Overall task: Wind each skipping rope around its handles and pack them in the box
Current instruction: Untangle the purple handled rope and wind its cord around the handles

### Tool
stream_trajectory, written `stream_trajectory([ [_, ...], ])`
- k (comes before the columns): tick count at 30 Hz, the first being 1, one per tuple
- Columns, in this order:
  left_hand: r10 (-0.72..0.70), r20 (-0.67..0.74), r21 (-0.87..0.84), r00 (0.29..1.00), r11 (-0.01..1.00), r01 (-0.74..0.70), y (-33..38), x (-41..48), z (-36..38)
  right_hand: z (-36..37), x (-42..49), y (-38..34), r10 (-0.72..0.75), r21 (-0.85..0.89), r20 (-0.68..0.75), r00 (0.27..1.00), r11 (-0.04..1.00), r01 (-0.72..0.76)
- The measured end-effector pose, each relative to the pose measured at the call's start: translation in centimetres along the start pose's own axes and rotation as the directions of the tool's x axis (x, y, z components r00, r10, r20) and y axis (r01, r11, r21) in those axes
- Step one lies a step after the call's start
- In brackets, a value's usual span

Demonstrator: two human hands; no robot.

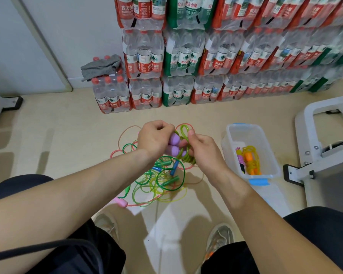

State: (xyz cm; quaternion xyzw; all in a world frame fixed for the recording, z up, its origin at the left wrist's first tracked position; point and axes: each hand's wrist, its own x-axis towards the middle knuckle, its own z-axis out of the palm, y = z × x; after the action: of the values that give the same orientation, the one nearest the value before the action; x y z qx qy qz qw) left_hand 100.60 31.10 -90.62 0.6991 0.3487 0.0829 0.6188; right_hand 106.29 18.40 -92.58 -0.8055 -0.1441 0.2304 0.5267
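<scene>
My left hand (153, 138) grips two purple handles (173, 145) held side by side above the floor. My right hand (201, 149) pinches the light green rope (183, 133) that loops around those handles. Below lies a tangled pile of ropes (158, 178) in green, yellow and pink, with blue and green handles in it and a pink handle (120, 202) at its near left edge. A clear plastic box (232, 135) with blue clips stands on the floor to the right, holding a wound yellow rope with orange handles (249, 159) and another bundle.
Shrink-wrapped packs of water bottles (186, 56) are stacked along the back wall, with a grey cloth (101, 66) on the left pack. A white metal frame (325, 139) stands at the right. My knees and shoes (219, 238) are at the bottom.
</scene>
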Motion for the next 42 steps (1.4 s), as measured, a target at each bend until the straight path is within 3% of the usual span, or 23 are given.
stream_trajectory([
  [6, 0.03, 0.044, -0.043, 0.999, 0.999, -0.028, 0.2, 0.2, -0.5, -0.4, 0.3, 0.2, -0.001, 0.17, 0.04, 0.999, 0.985, -0.006],
  [11, 0.056, 0.106, -0.029, 0.993, 0.998, -0.054, 0.6, 0.1, -1.1, -1.2, 0.2, 0.4, -0.158, -0.2, 0.119, 0.98, 0.963, 0.18],
  [13, 0.063, 0.144, 0.002, 0.988, 0.998, -0.064, 0.9, 0.1, -1.4, -1.1, 0.2, 0.6, -0.157, -0.238, 0.167, 0.973, 0.952, 0.195],
  [24, 0.097, 0.324, 0.054, 0.941, 0.991, -0.12, 1.4, 0.5, -2.5, -0.6, -1.1, -0.4, 0.039, 0.056, 0.148, 0.988, 0.997, -0.047],
  [28, 0.11, 0.339, 0.067, 0.934, 0.988, -0.141, 1.3, 0.7, -2.5, -0.5, -1.4, -0.5, 0.061, 0.039, 0.077, 0.995, 0.997, -0.064],
  [34, 0.14, 0.311, 0.082, 0.94, 0.981, -0.174, 0.8, 0.5, -2.3, -1.2, -0.8, -0.7, 0.112, 0.093, 0.092, 0.99, 0.988, -0.12],
  [42, 0.148, 0.275, 0.116, 0.95, 0.976, -0.185, -0.1, -0.7, -1.1, -0.7, -0.3, 0.0, 0.163, -0.052, 0.022, 0.986, 0.985, -0.162],
])
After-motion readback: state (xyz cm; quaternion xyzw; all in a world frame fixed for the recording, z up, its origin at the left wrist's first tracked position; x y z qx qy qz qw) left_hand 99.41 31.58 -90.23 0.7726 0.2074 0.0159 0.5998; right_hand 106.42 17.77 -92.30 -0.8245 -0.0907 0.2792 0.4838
